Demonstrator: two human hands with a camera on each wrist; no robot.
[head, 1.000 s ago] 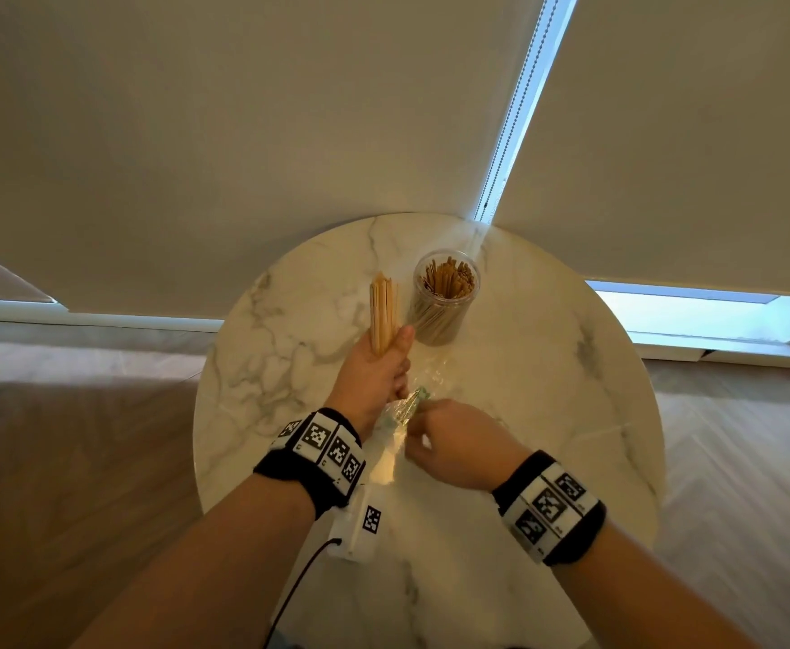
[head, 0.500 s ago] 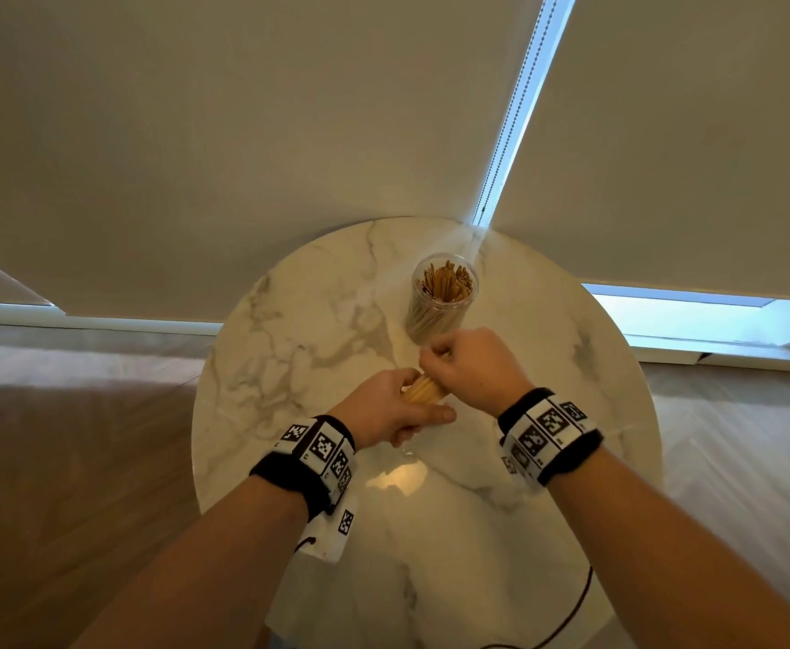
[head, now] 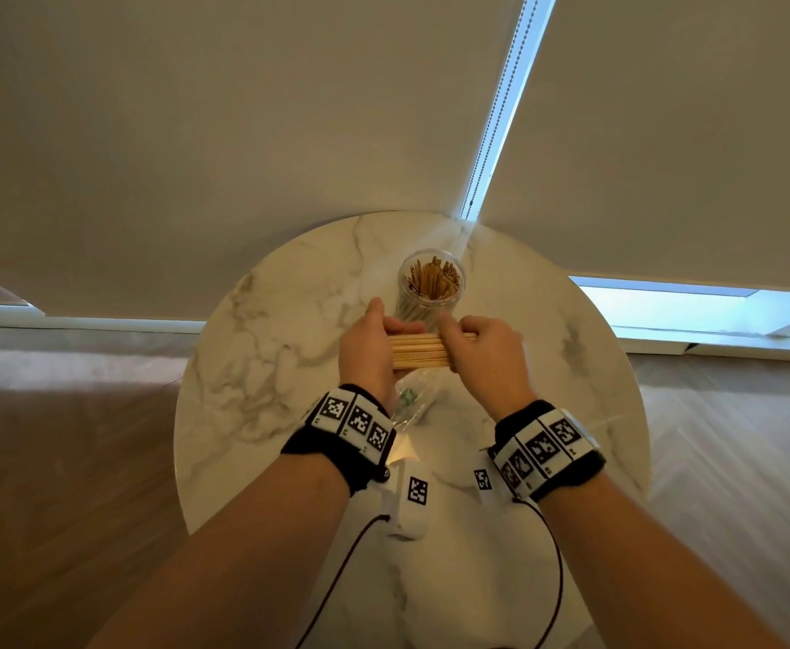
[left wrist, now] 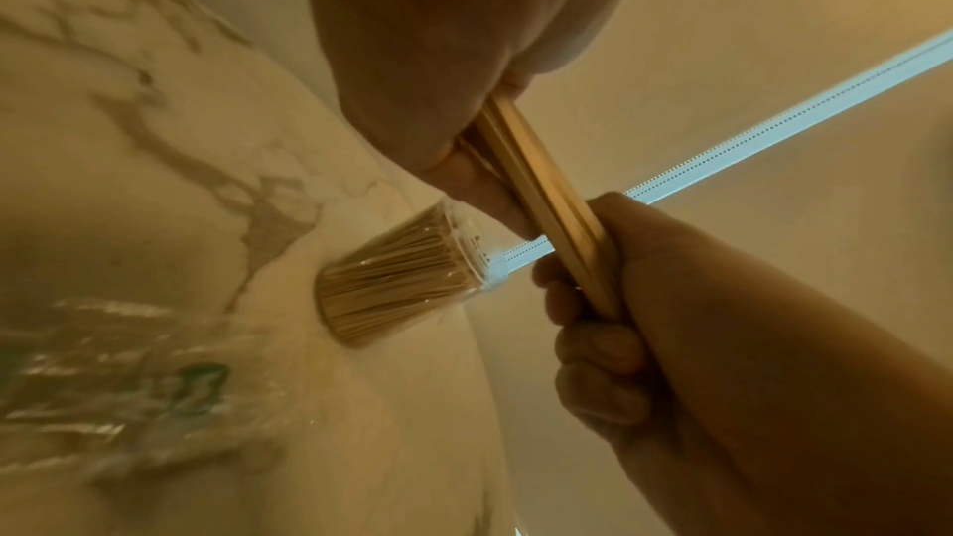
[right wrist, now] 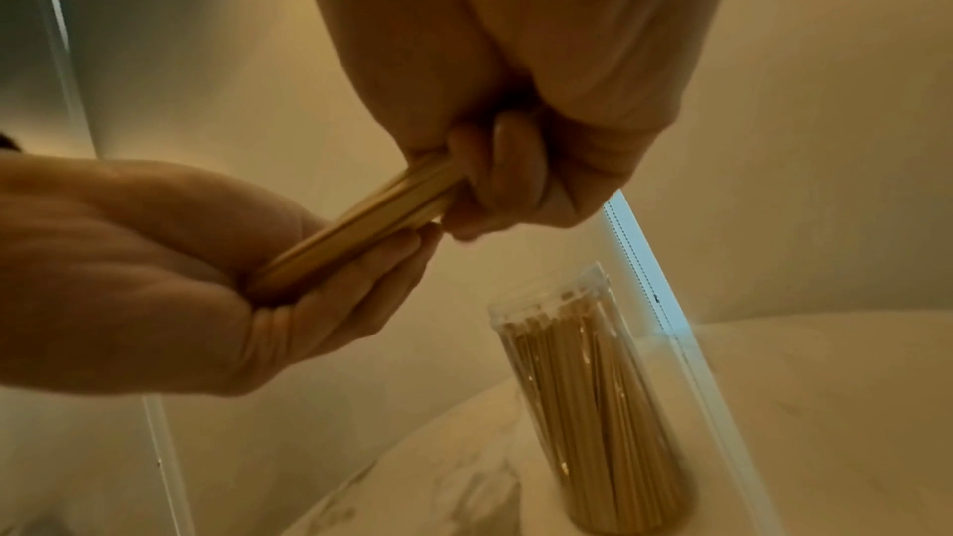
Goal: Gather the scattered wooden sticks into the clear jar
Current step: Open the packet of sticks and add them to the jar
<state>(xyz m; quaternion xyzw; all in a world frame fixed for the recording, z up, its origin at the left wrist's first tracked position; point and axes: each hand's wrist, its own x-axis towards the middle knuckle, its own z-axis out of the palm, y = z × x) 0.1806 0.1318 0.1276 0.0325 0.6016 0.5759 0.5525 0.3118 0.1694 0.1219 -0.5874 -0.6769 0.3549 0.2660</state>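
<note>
A bundle of wooden sticks (head: pixel 418 352) lies level above the round marble table (head: pixel 262 367), held at both ends. My left hand (head: pixel 369 348) grips its left end, fingers wrapped under it (right wrist: pixel 356 272). My right hand (head: pixel 482 353) grips the right end with curled fingers (left wrist: pixel 593 300). Just beyond the hands stands the clear jar (head: pixel 428 292), upright and packed with sticks (right wrist: pixel 593 402), also in the left wrist view (left wrist: pixel 397 276). The bundle (left wrist: pixel 541 194) hangs in front of the jar's mouth, apart from it.
A crumpled clear plastic wrapper with green print (head: pixel 411 400) lies on the table under my left wrist, blurred in the left wrist view (left wrist: pixel 129 382). Roller blinds with a bead chain (head: pixel 496 114) hang right behind the table. Wooden floor (head: pixel 56 461) surrounds it.
One second ago my left hand held the bundle upright while the right touched the wrapper. The right hand has come up and taken the other end, and the bundle now lies level nearer the jar.
</note>
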